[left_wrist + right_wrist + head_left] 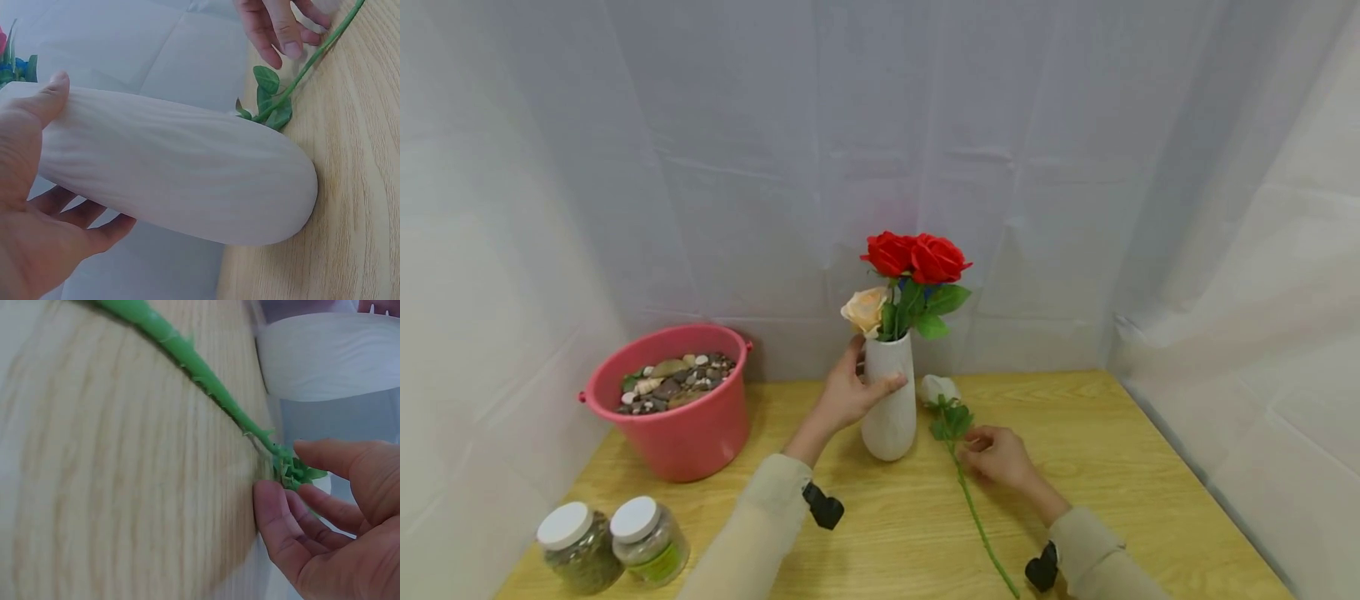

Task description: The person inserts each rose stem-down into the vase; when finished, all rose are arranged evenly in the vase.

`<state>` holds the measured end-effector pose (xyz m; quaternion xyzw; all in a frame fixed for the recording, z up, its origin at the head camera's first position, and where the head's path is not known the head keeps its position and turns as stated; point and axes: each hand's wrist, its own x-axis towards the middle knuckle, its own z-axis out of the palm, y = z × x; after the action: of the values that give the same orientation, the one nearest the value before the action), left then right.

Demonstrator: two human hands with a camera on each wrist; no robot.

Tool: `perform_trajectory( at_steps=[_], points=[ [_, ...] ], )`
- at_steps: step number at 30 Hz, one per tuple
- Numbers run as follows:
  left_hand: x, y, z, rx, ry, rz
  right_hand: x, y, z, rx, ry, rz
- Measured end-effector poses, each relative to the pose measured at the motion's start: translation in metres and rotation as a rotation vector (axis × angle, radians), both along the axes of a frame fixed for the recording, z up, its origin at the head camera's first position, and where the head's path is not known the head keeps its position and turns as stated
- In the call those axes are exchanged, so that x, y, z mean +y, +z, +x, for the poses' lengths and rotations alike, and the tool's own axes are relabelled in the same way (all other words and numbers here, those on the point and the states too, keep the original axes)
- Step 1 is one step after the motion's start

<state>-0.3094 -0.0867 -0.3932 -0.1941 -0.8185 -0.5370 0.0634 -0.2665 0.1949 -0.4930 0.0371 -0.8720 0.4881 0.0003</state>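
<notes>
From the head view the left hand (850, 393) grips the white vase (890, 400) of roses (914, 257) upright on the surface (1112, 467), the left wrist view shows thumb and fingers wrapping it, and the right wrist view has the right hand (325, 512) closing its fingertips on the white rose stem (187, 359) lying beside, so I'd say a firm pinch and lift comes next.

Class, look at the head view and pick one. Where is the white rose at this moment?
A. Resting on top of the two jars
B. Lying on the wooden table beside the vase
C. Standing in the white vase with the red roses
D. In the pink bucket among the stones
B: the white rose lies flat on the table to the right of the white vase, its stem under the right hand.
</notes>
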Motion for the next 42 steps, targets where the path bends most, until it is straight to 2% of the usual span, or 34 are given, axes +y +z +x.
perform_trajectory(
  at_steps=[11,19,27,35,42],
  points=[
    [0.002,0.001,0.001,0.013,-0.003,-0.012,-0.005,0.005,0.003,-0.065,0.054,0.052],
    [0.001,0.001,0.000,0.010,-0.012,-0.021,-0.010,0.006,0.000,-0.097,-0.025,0.105],
    [0.002,-0.001,0.000,-0.003,-0.011,-0.021,-0.010,0.006,-0.001,-0.125,-0.052,0.113],
    [0.001,0.000,0.000,0.003,-0.019,-0.011,-0.004,0.013,0.000,-0.220,-0.054,-0.069],
    [0.000,0.000,-0.001,0.006,-0.027,-0.001,0.002,0.025,-0.001,-0.160,0.044,-0.236]
  ],
)
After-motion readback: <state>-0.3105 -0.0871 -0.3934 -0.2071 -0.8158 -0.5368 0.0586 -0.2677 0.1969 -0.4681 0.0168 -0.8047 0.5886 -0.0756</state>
